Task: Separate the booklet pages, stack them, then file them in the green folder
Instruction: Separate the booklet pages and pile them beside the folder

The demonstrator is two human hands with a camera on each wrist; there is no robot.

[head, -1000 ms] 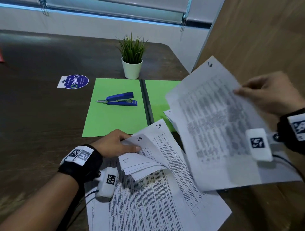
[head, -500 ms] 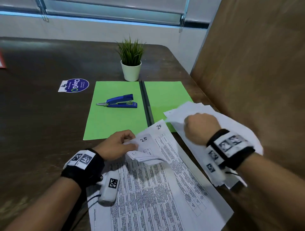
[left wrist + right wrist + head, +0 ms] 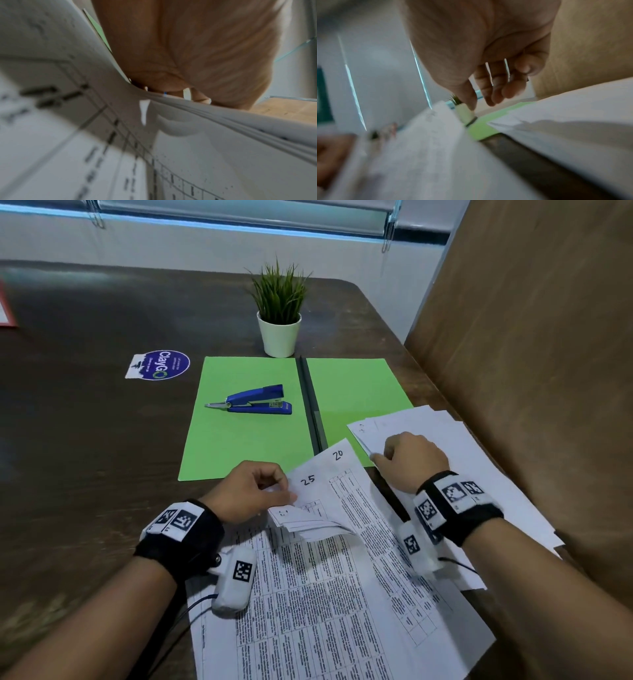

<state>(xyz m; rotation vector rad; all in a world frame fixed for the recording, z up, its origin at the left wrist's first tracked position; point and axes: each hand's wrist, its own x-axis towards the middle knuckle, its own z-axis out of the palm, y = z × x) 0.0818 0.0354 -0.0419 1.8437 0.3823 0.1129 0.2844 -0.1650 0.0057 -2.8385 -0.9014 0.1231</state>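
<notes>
The left hand (image 3: 248,491) pinches the booklet's (image 3: 325,577) lifted corner on the desk (image 3: 85,457) — the right hand (image 3: 412,458), fingers loosely curled and holding nothing, hovers over the loose pages (image 3: 479,474) overlapping the open green folder (image 3: 246,446).

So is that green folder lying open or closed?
Open. The green folder lies flat with both halves spread either side of its dark spine; a blue stapler sits on the left half.

Head looks down; wrist cameras skim papers (image 3: 329,594) closely.
</notes>
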